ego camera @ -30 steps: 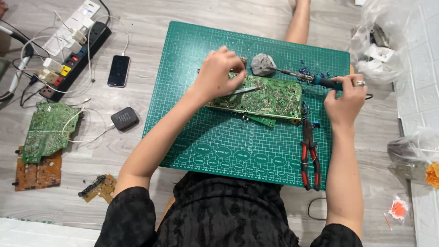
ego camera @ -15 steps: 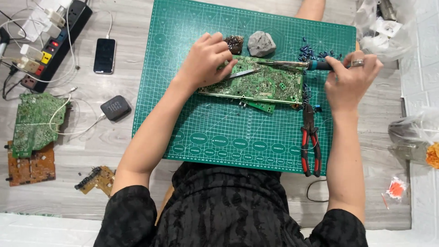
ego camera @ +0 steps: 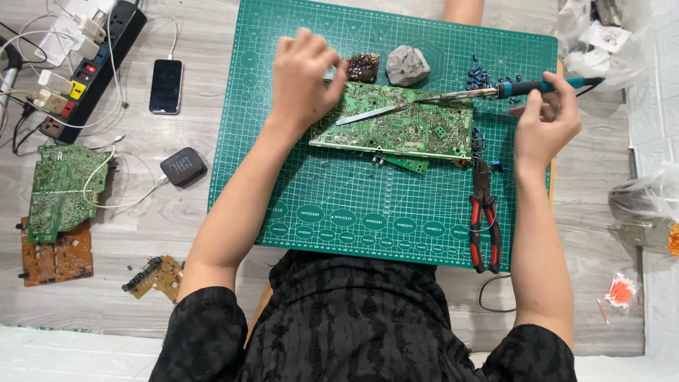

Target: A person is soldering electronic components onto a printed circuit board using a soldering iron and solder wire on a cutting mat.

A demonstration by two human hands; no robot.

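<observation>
A green circuit board lies on the green cutting mat. My left hand rests at the board's left end and grips metal tweezers that slant across the board. My right hand holds a soldering iron by its blue handle, its metal tip over the board's upper right. Small blue parts are scattered just above the iron.
A grey stone and a dark lump sit behind the board. Red-handled pliers lie on the mat's right. Left of the mat: phone, power strip, small black box, spare boards. Plastic bags lie right.
The view has shifted, so everything sits lower in frame. My left hand with the tweezers stays at the board's left end; the iron now lies more level over the board's top.
</observation>
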